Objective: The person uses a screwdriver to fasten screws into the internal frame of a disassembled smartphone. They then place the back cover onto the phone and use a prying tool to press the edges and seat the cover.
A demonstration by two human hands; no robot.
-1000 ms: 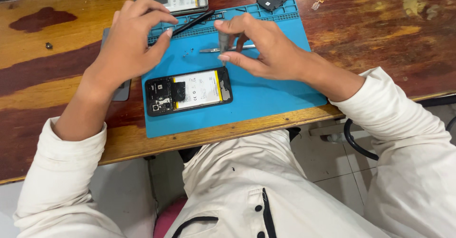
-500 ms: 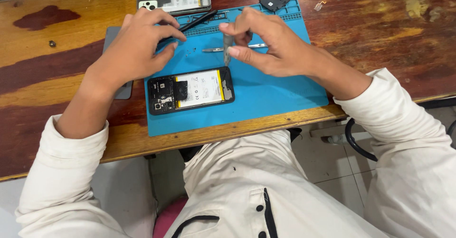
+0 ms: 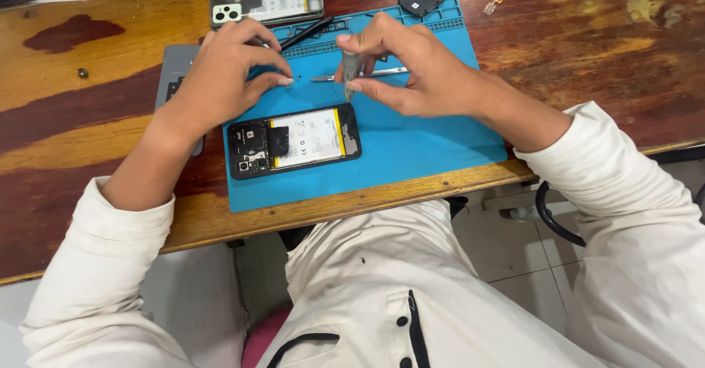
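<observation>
Right hand point(image 3: 411, 70) pinches a slim, light, stiff screwdriver point(image 3: 351, 70) at its shaft; left hand point(image 3: 228, 81) fingertips seemingly pinch a tiny screw, near the fragile phone point(image 3: 294, 140).

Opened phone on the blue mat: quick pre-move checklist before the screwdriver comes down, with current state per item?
1. Opened phone flat on blue mat, insides up: ok.
2. Screwdriver gripped upright in right hand: ok.
3. Tip seated on a screw: not ok, held above the mat, off the phone.
4. Left hand steadying the phone: not ok, resting on the mat beside it.
5. Tweezers clear of the phone: ok.
6. Loose screw at left fingertips: cannot tell.
</observation>
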